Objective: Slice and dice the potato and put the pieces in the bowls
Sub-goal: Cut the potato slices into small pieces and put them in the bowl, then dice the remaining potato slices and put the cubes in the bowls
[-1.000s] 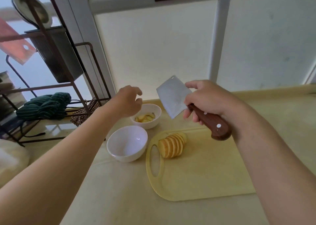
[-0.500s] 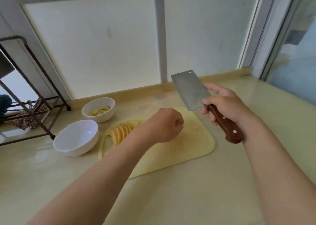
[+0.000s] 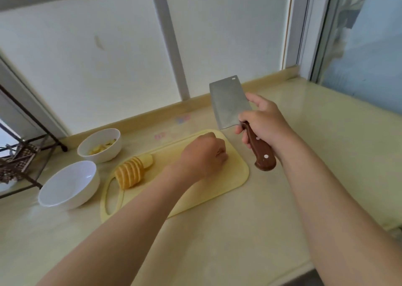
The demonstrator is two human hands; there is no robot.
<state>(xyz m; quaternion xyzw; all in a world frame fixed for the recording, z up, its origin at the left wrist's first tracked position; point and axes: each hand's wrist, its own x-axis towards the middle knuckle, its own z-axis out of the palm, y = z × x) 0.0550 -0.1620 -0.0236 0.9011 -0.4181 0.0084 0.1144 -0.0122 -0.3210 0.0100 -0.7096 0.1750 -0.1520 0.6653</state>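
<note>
A sliced potato (image 3: 130,173), its slices still standing together, rests on the left part of the yellow cutting board (image 3: 236,178). My left hand (image 3: 204,155) is down on the board's right end, fingers curled, fingertips pinching a small pale potato bit that is mostly hidden. My right hand (image 3: 264,122) grips the brown handle of a cleaver (image 3: 228,104), held up above the board's far right corner with the blade pointing away. The far white bowl (image 3: 84,149) holds potato pieces. The near white bowl (image 3: 65,195) has nothing in it.
Both bowls stand left of the board on the beige counter (image 3: 217,231). A dark metal rack (image 3: 26,155) stands at the far left. A white wall and window frame run along the back, with glass at the right.
The view has swung right. My left hand came from above the far bowl across to the board's right end and lowered onto it. The cleaver stays raised in my right hand.
</note>
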